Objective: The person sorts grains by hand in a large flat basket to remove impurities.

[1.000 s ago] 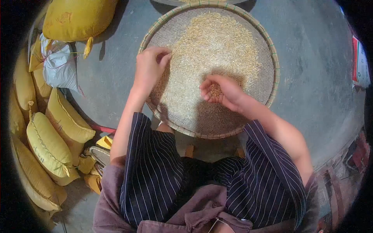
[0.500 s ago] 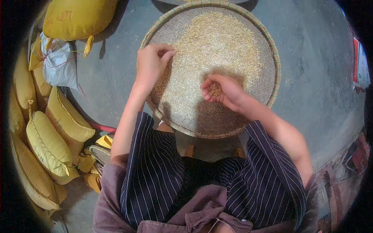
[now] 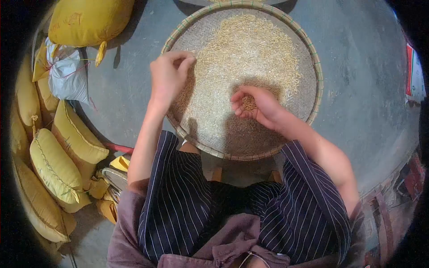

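Note:
A round woven tray [image 3: 318,73] rests over my knees, with pale unhusked grains [image 3: 254,38] spread across it. My left hand [image 3: 172,71] is over the tray's left rim, its thumb and forefinger pinched together; anything between the fingertips is too small to make out. Over the middle right of the tray, my right hand [image 3: 257,105] is cupped with curled fingers around a small heap of brownish grains [image 3: 249,103]. Shadows of both hands fall on the grains.
Stuffed yellow sacks [image 3: 56,165] are piled at the left, with a larger yellow sack [image 3: 89,22] above them. Beside it stands a tied white bag [image 3: 69,80]. A red and white bag [image 3: 414,76] lies at the far right.
My left hand has shifted slightly left, away from the grains toward the tray's rim, still pinched. My right hand has stayed in place around its grains.

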The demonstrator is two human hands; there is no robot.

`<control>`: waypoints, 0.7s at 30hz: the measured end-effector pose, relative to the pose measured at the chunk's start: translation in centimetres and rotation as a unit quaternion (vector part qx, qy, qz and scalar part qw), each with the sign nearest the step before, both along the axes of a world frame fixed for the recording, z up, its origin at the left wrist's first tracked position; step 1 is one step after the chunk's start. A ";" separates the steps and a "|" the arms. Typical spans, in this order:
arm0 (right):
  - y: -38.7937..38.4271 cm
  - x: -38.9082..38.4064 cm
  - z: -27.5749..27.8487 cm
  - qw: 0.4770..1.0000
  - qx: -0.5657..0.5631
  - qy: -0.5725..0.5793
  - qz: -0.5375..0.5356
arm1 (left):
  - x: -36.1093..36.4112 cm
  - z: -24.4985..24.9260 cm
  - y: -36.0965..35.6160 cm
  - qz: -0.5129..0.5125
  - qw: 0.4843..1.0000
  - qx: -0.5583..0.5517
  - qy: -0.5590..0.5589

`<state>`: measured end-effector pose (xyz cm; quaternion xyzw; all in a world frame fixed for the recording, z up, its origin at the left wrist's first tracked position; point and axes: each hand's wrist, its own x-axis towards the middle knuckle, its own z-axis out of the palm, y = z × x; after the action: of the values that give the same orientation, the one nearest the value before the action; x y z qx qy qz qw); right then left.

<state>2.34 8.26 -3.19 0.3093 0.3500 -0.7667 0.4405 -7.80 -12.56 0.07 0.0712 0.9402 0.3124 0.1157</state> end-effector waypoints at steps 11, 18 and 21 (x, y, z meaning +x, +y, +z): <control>-1.6 0.0 1.4 0.999 0.035 -0.008 -0.026 | 7.2 1.6 5.1 -0.172 0.968 0.098 -0.152; -0.8 0.6 -0.2 0.999 0.022 -0.020 -0.014 | 6.8 2.8 4.8 -0.219 0.960 0.156 -0.082; -0.1 -1.6 2.7 0.998 0.061 -0.006 -0.009 | 5.5 5.3 4.0 -0.168 0.966 0.168 -0.104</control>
<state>0.76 8.19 -0.46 0.3433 0.3910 -0.7457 0.4162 -2.26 -8.52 5.41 0.2140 0.8312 0.4479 0.2503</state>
